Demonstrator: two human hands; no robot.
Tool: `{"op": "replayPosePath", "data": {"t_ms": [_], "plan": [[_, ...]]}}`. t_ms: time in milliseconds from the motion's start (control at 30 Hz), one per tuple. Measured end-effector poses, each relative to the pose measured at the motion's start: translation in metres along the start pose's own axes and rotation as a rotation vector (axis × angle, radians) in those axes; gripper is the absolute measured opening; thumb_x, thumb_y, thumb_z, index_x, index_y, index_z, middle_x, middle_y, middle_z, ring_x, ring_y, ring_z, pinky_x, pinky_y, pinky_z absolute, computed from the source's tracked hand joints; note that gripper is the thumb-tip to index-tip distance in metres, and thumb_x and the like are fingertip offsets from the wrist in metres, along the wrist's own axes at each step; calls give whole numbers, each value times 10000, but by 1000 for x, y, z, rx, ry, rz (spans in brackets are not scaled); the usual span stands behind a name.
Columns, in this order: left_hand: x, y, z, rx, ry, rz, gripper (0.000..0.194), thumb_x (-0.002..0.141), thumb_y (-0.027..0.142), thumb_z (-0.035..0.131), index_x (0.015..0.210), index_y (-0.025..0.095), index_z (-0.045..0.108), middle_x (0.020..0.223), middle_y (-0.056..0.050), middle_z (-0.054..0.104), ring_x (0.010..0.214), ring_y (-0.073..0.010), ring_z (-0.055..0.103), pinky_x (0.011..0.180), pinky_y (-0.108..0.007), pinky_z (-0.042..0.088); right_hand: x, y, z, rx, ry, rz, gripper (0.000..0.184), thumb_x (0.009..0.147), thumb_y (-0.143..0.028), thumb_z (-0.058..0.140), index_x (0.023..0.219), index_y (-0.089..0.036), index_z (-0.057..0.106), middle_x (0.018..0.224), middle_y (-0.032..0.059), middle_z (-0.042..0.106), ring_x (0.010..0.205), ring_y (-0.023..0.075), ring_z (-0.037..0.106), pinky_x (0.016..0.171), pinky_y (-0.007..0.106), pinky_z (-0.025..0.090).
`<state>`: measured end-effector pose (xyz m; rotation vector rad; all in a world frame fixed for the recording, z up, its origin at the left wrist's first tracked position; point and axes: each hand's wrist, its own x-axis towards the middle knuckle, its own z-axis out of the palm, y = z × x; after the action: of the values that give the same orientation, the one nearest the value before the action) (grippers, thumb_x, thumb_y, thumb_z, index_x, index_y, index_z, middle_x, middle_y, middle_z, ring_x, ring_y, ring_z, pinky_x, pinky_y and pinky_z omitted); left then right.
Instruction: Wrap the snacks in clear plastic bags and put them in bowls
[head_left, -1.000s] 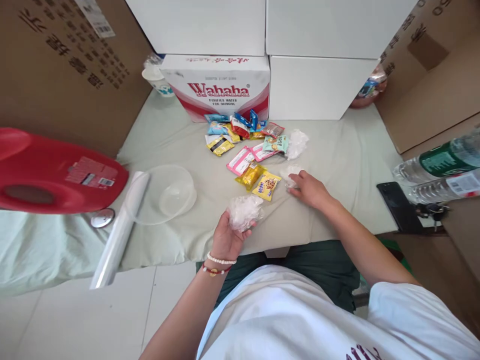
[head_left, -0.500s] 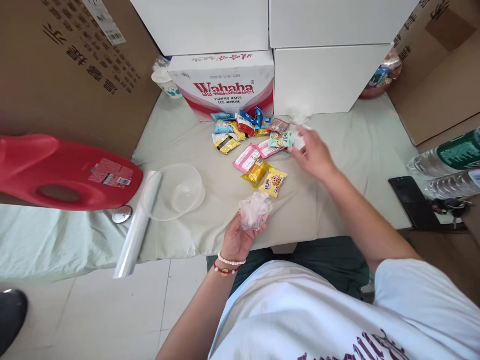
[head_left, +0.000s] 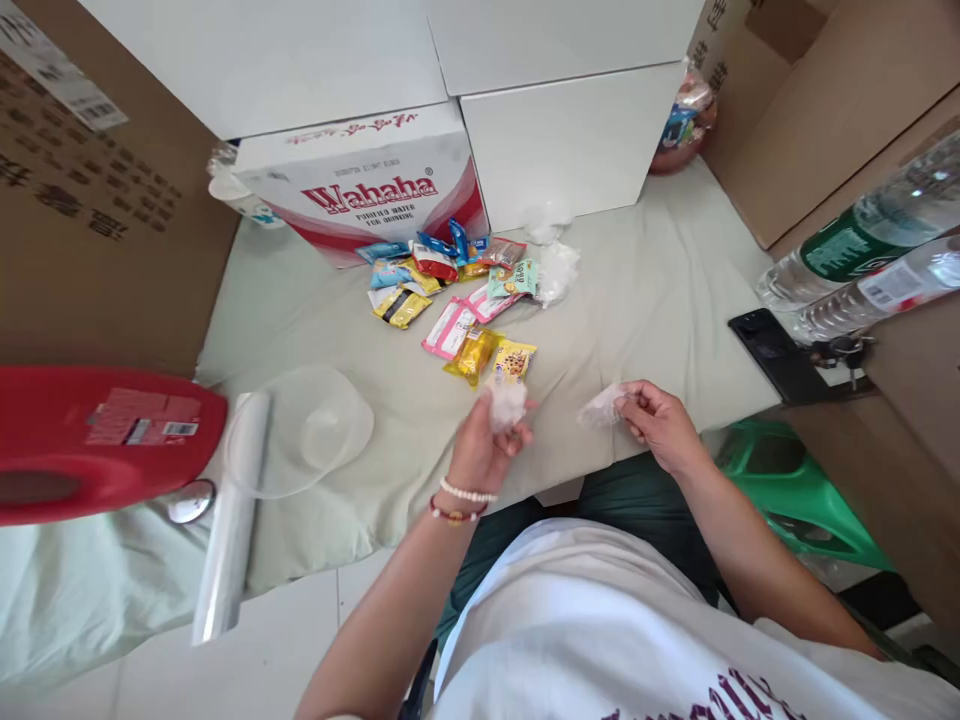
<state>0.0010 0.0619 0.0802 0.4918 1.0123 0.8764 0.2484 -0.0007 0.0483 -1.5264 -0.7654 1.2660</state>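
Note:
My left hand point(head_left: 474, 450) is near the table's front edge, its fingers curled around a crumpled wad of clear plastic point(head_left: 508, 402). To its right, my right hand point(head_left: 664, 428) pinches a thin, whitish piece of clear plastic point(head_left: 598, 406) between thumb and fingers. Just beyond the left hand lies a small yellow cookie packet point(head_left: 513, 357), partly covered by the wad. An orange-yellow snack packet point(head_left: 472, 353) touches it. Farther back is a pile with pink-edged packets point(head_left: 448, 328), a mint-green packet point(head_left: 512, 279) and another crumpled clear plastic bundle point(head_left: 558, 272).
A clear round bowl point(head_left: 352, 425) overlaps a roll of plastic film point(head_left: 232, 530) on the left, beside a red jug point(head_left: 112, 430). A Wahaha carton point(head_left: 375, 190) and white boxes point(head_left: 555, 145) stand behind. Plastic bottles point(head_left: 855, 245) and a black phone point(head_left: 780, 355) lie right.
My right hand has drawn back from the snack pile to the table's front, now pinching clear plastic. My left hand still holds its wad. The camera view has shifted to the right.

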Motion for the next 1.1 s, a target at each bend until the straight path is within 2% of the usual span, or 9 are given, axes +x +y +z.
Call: {"op": "replayPosePath", "data": {"t_ms": [133,233,300,433,533,633,800,967,1100], "plan": [[50,78,55,51,-174,179,751,963,795,257,1448,254,448,1373,-148,605,838,-223,747,491,-267,550,-7,-4,-7,77,86,-24,450,685,-513,859,910,-201,624,637,-75,526,480,66,432,417,195,314],[70,104,67,281,87,293,686,1003,692,373,1556,292,297,1560,-154,416,956,-227,726,581,-305,592,-6,-7,-1,84,103,-49,500,713,-527,824,1031,-219,592,693,-51,614,493,89,493,433,208,374],[65,83,62,401,126,363,709,908,581,662,1498,297,391,1560,-123,424,1059,-239,686,620,-290,591,-5,-5,5,23,124,-59,510,760,-529,781,1115,-238,556,725,-44,650,468,98,492,419,219,371],[31,-6,32,576,-83,353,721,697,572,857,1278,230,603,1327,-125,622,1107,-249,657,786,-332,590,-4,2,18,-182,61,-103,375,812,-480,735,1069,-250,588,723,-37,653,477,113,494,439,241,384],[12,-52,10,485,45,276,529,657,512,897,1020,195,681,1001,-56,699,856,-172,647,719,-278,551,-3,2,30,-215,-90,-130,282,843,-475,709,995,-245,648,694,-34,618,511,121,501,479,254,397],[10,-60,-6,382,205,273,398,815,576,747,816,201,615,678,36,555,566,-98,479,520,-223,435,0,-2,39,-192,-196,-128,293,868,-523,676,915,-235,681,704,-13,625,527,126,483,489,265,380],[7,-45,-22,294,350,342,364,872,560,704,815,236,547,593,79,422,460,-84,353,402,-203,283,10,-2,41,-210,-188,-168,349,860,-576,689,836,-228,662,707,-11,579,613,140,484,545,264,419],[0,-55,-11,269,317,363,388,927,617,619,850,259,491,610,82,376,438,-92,323,388,-226,249,3,-2,53,-25,-226,-76,512,803,-625,756,1145,-259,648,1086,65,678,986,213,626,733,306,571],[-1,-64,-3,368,246,413,408,947,623,593,818,244,512,644,53,415,538,-117,380,480,-247,324,-4,-7,71,152,-400,45,517,705,-581,855,1045,-235,676,989,37,722,929,206,671,875,356,562]]}}
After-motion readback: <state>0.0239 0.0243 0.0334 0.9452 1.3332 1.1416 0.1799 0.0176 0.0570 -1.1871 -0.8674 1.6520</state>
